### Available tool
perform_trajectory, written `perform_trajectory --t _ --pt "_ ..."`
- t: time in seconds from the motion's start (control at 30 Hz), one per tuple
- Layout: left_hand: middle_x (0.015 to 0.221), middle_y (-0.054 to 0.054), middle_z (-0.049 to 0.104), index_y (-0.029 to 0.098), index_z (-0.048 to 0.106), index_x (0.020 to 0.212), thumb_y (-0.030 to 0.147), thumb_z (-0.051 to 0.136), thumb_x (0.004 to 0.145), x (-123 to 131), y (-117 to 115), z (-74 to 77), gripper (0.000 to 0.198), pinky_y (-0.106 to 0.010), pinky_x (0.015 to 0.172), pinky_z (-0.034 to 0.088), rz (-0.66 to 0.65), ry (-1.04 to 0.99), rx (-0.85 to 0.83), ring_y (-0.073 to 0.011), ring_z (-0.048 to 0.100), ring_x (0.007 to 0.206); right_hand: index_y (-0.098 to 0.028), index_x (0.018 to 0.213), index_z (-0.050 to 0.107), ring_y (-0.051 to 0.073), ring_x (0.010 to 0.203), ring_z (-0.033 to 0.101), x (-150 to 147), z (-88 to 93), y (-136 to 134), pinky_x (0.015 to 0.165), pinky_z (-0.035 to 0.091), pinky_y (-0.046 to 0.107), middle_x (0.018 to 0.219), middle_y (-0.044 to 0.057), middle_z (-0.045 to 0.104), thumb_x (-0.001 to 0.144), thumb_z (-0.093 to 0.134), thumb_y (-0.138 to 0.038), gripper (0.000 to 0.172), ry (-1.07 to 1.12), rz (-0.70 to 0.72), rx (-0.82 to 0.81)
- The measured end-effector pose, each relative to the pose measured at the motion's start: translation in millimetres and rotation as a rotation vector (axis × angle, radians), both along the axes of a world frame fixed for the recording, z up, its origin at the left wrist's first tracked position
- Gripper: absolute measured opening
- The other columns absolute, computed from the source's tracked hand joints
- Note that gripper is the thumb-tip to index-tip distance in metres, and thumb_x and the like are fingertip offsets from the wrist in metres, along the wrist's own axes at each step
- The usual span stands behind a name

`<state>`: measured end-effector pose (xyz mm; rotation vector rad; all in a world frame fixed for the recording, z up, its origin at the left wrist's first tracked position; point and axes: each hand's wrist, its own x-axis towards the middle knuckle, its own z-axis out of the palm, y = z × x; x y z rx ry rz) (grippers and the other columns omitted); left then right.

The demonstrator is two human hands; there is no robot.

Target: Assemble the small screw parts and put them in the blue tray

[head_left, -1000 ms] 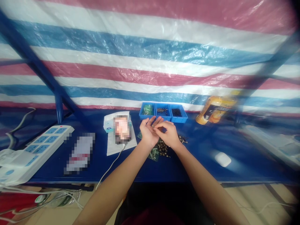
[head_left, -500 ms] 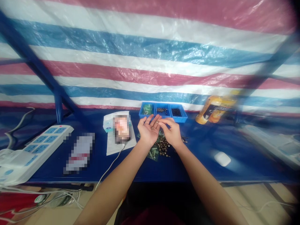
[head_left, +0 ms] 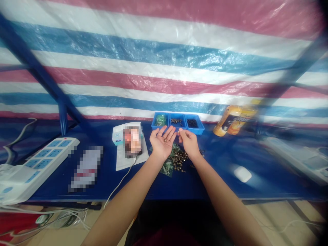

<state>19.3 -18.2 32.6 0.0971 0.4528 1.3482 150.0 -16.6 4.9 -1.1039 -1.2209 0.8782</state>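
Observation:
My left hand [head_left: 162, 142] is held palm up with its fingers stretched out. A small brass-coloured metal piece [head_left: 165, 140] lies on it near the base of the fingers. Just to its right, my right hand [head_left: 188, 140] is closed in a pinch; whatever is between thumb and fingertips is too small to make out. Beneath both hands, a heap of small brass-coloured metal parts [head_left: 179, 160] lies on the blue table [head_left: 217, 184]. Small clear bags [head_left: 167, 167] with pale pieces in them lie against the heap, partly hidden by the left hand.
Behind the hands stands a blue three-compartment tray [head_left: 196, 131] holding a green bag, metal parts and dark small parts. A phone on a white box [head_left: 118, 136] is to the left, beside a power strip [head_left: 61, 150]. Orange bottles [head_left: 228, 120] and a white case [head_left: 242, 174] are on the right.
My right hand has moved slightly right, away from the left fingers, still pinched. The left hand stays palm up with the small metal piece on it.

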Motion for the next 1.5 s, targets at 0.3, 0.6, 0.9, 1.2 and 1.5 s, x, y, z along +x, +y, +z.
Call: perform_trajectory --t 0.3,0.6,0.9,1.2,1.5 --pt "0.125 -0.021 0.066 0.013 0.059 0.121 0.036 0.056 0.084 0 1 -2.4 0.044 -0.037 0.093 0.055 0.022 0.05 0.012 -0.0304 0.065 0.118 -0.022 0.106 0.069 0.017 0.068 0.058 1 -0.9 1 0.067 0.049 0.034 0.076 0.001 0.066 0.082 0.069 -0.046 0.034 -0.098 -0.003 0.029" --pt "0.113 -0.018 0.071 0.013 0.061 0.113 0.037 0.055 0.083 4 0 -0.6 0.039 -0.038 0.085 0.057 0.0 0.146 0.035 -0.0282 0.07 0.101 -0.031 0.094 0.078 0.026 0.119 0.052 -5 -4.2 -9 0.105 0.034 0.048 0.115 0.005 0.063 0.085 0.073 -0.032 0.011 -0.766 -0.025 0.425" --pt "0.115 -0.015 0.07 0.015 0.062 0.111 0.041 0.058 0.082 3 -2 0.3 0.039 -0.035 0.079 0.055 -0.048 0.172 0.066 -0.0238 0.069 0.092 -0.027 0.087 0.076 0.025 0.113 0.053 -6 -6.5 -9 0.101 0.037 0.046 0.113 0.004 0.067 0.088 0.067 -0.029 0.009 -0.787 -0.008 0.458" --pt "0.086 -0.003 0.068 0.018 0.065 0.09 0.032 0.071 0.076 12 3 -9.3 0.021 -0.023 0.066 0.047 -0.025 0.454 0.15 -0.0141 0.064 0.077 -0.024 0.084 0.074 0.024 0.104 0.061 1 4.3 -5 0.1 0.04 0.045 0.102 0.005 0.073 0.091 0.063 -0.036 0.017 -0.515 -0.196 0.357" --pt "0.088 -0.003 0.071 0.017 0.068 0.088 0.027 0.081 0.072 14 3 -16.0 0.023 -0.026 0.077 0.05 -0.079 0.525 0.254 -0.0142 0.067 0.082 -0.024 0.086 0.072 0.023 0.098 0.062 3 4.4 -5 0.09 0.046 0.039 0.095 0.004 0.074 0.089 0.062 -0.032 0.013 -0.455 -0.229 0.307"
